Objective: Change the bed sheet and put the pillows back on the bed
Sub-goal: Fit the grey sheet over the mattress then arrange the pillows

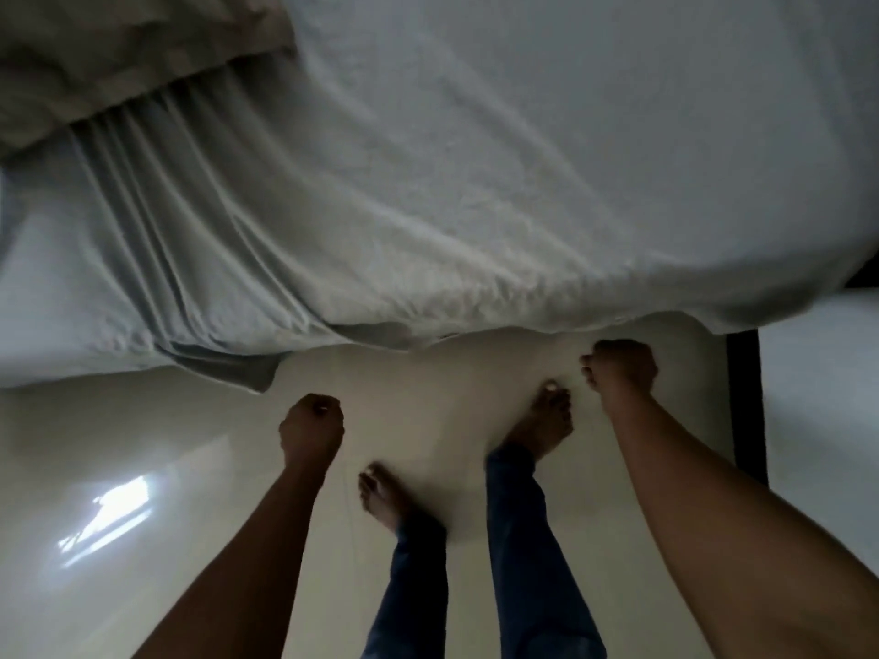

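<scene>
A white bed sheet [475,173] lies spread over the bed, rumpled into long folds at the left, and its lower edge hangs over the side just above the floor. My left hand [311,428] is curled into a fist over the floor, below the sheet's edge, with nothing visible in it. My right hand [620,368] is also curled, just under the hanging edge, and holds no cloth that I can see. A beige pillow or bundle of cloth [95,64] lies on the bed at the top left.
Glossy cream floor tiles [142,492] run along the bed's side, with a window's reflection at the left. My bare feet [542,430] and blue trouser legs stand close to the bed. A dark bed frame post [747,397] stands at the right.
</scene>
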The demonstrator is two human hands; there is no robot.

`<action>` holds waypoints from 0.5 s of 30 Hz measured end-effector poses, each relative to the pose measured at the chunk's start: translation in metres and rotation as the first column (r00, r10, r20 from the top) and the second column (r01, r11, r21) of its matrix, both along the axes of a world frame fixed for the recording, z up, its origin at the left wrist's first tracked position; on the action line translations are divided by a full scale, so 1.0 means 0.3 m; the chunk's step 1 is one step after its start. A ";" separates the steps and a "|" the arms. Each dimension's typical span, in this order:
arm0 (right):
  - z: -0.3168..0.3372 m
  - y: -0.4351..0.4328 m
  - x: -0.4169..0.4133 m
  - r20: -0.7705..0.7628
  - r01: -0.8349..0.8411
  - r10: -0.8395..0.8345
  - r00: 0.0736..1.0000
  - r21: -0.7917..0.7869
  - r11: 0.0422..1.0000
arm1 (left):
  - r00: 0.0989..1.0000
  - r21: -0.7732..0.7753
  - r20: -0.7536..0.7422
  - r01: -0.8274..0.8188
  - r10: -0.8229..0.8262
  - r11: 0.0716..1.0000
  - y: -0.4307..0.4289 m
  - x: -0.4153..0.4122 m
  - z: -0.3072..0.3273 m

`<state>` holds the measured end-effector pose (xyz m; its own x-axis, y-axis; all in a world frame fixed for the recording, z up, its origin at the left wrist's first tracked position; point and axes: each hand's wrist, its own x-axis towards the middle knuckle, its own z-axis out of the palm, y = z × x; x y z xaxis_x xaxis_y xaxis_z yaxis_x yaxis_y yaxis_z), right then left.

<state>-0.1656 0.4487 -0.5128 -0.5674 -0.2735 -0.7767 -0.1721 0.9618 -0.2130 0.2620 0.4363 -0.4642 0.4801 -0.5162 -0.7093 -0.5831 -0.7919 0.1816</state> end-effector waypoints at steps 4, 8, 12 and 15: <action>0.110 -0.074 0.390 0.089 -0.334 0.364 0.927 -0.241 0.911 | 0.983 -0.109 0.058 -0.169 0.175 0.980 -0.050 0.078 0.044; 0.225 -0.158 0.742 0.070 -0.486 0.549 0.833 -0.384 0.785 | 0.934 -0.237 0.102 -0.313 0.344 0.920 -0.093 0.178 0.116; 0.216 -0.272 0.934 -0.118 -0.461 0.451 0.885 -0.355 0.813 | 0.916 -0.364 0.076 -0.342 0.394 0.866 -0.181 0.330 0.066; 0.174 -0.279 0.988 -0.257 -0.378 0.292 0.921 -0.409 0.831 | 0.971 -0.386 0.151 -0.116 0.186 0.915 -0.264 0.353 0.102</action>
<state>0.1308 0.3651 -0.4606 -0.4921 -0.7608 -0.4230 -0.5416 0.6480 -0.5354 0.3679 0.3570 -0.4336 0.6747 -0.6365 -0.3737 -0.5125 -0.7683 0.3834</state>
